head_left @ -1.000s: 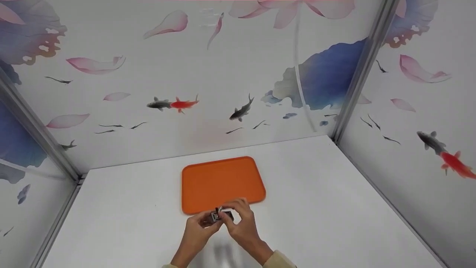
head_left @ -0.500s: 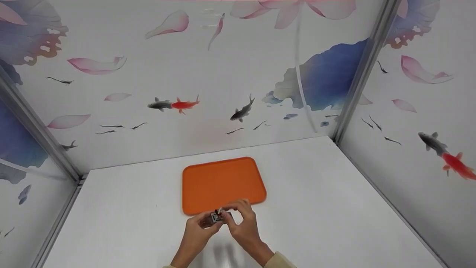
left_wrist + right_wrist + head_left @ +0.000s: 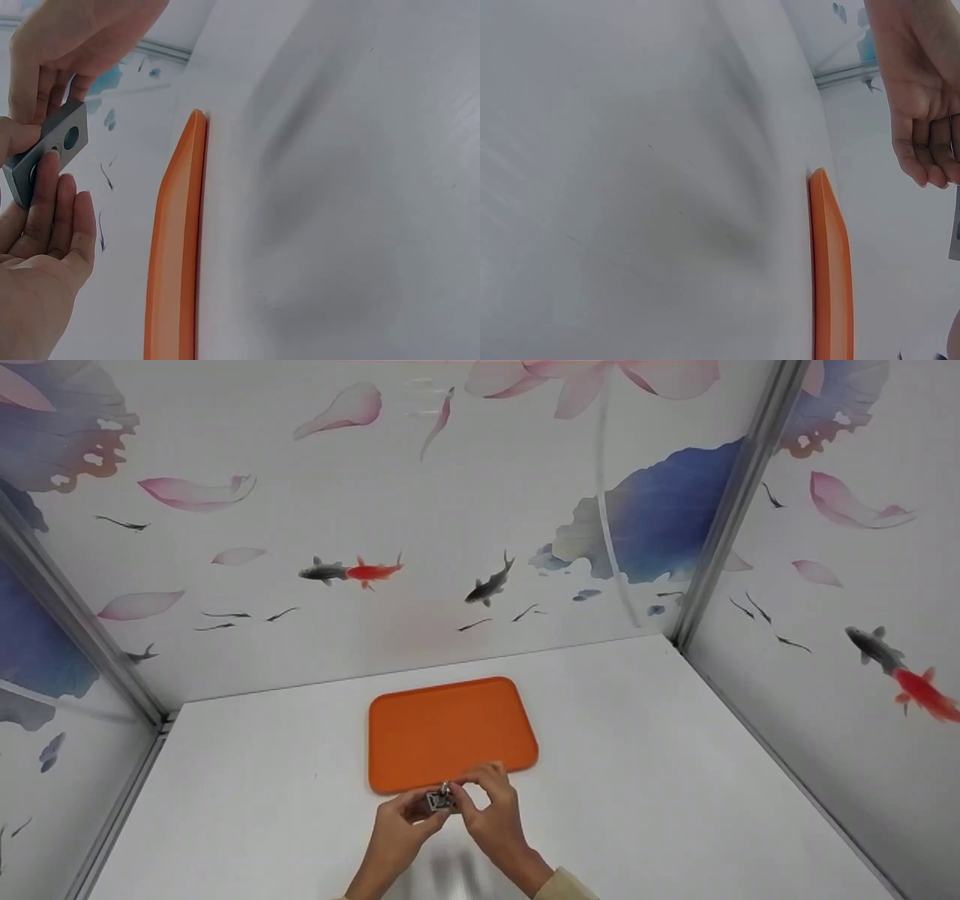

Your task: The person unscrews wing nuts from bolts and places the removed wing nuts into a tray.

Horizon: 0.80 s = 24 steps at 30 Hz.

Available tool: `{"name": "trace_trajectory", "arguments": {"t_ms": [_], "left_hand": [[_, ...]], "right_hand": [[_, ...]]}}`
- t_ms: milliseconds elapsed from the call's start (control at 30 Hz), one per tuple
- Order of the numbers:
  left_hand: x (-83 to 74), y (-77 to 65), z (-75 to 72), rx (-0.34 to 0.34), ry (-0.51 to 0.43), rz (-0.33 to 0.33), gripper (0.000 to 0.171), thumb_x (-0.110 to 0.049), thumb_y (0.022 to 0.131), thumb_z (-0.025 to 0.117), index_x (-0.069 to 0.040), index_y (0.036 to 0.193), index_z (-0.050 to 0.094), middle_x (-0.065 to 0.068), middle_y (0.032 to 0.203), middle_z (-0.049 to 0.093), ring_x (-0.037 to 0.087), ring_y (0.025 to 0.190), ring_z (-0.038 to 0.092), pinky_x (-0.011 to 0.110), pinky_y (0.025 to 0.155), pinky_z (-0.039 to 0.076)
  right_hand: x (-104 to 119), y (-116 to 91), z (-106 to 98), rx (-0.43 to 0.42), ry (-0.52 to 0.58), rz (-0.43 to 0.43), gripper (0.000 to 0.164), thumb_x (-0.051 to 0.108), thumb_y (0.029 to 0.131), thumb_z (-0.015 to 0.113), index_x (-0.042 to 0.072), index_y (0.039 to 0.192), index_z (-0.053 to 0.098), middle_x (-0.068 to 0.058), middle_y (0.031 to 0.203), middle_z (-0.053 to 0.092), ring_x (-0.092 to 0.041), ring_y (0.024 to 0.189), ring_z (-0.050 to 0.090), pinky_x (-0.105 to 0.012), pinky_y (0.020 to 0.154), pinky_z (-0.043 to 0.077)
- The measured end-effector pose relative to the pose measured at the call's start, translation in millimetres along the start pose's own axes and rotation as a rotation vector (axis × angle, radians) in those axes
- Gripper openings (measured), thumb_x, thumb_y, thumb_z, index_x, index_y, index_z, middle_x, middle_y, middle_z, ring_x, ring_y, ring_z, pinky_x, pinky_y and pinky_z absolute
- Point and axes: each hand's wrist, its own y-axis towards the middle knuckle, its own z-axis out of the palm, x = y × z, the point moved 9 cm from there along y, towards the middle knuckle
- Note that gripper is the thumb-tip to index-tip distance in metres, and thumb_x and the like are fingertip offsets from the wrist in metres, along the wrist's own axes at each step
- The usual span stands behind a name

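Note:
Both hands meet over the front edge of the orange tray [image 3: 454,735], around a small grey metal block [image 3: 437,800]. My left hand [image 3: 403,826] grips the block from the left with thumb and fingers. From the other side my right hand [image 3: 491,814] pinches at it, thumb and index fingertip close together, near a small shiny piece standing at its top. In the left wrist view the block [image 3: 64,129] shows a flat face with round holes. Fingers cover part of it. Only a grey edge of the block [image 3: 955,244] shows in the right wrist view.
The tray lies flat on a white table [image 3: 637,750], with nothing on its visible surface. Printed white panels [image 3: 420,510] with fish and petals close off the back and both sides, joined by grey metal posts [image 3: 731,502].
The block has turned slightly between the fingers. Its dark end, which stuck out to the right earlier, no longer shows, and the shiny top piece has shifted. Both hands stay in place.

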Motion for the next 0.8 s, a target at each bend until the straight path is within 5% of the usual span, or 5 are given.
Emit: {"name": "trace_trajectory", "arguments": {"t_ms": [267, 633, 800], "left_hand": [[24.5, 9.1, -0.4, -0.013, 0.015, -0.006, 0.041, -0.029, 0.076, 0.073, -0.007, 0.110, 0.064, 0.006, 0.099, 0.067, 0.012, 0.083, 0.061, 0.019, 0.075, 0.052], [26.5, 8.7, -0.9, -0.021, 0.009, 0.002, 0.040, -0.029, 0.075, 0.074, -0.008, 0.108, 0.065, 0.005, 0.096, 0.068, 0.010, 0.082, 0.063, 0.018, 0.075, 0.052], [11.6, 3.4, -0.4, -0.005, 0.001, -0.001, 0.037, -0.024, 0.077, 0.073, -0.006, 0.109, 0.064, 0.008, 0.097, 0.068, 0.012, 0.083, 0.064, 0.022, 0.075, 0.053]], "right_hand": [[-1, -2, 1, 0.027, 0.027, 0.020, 0.013, -0.003, 0.079, 0.066, 0.006, 0.087, 0.069, -0.002, 0.083, 0.066, -0.020, 0.083, 0.054, -0.026, 0.074, 0.045], [3, -3, 4, 0.065, 0.052, 0.040, 0.011, 0.002, 0.080, 0.067, 0.004, 0.091, 0.070, -0.003, 0.086, 0.066, -0.022, 0.085, 0.054, -0.028, 0.074, 0.046], [5, -3, 6, 0.063, 0.045, 0.017, 0.014, 0.001, 0.076, 0.070, 0.003, 0.090, 0.070, -0.006, 0.086, 0.066, -0.023, 0.084, 0.054, -0.028, 0.073, 0.047]]}}
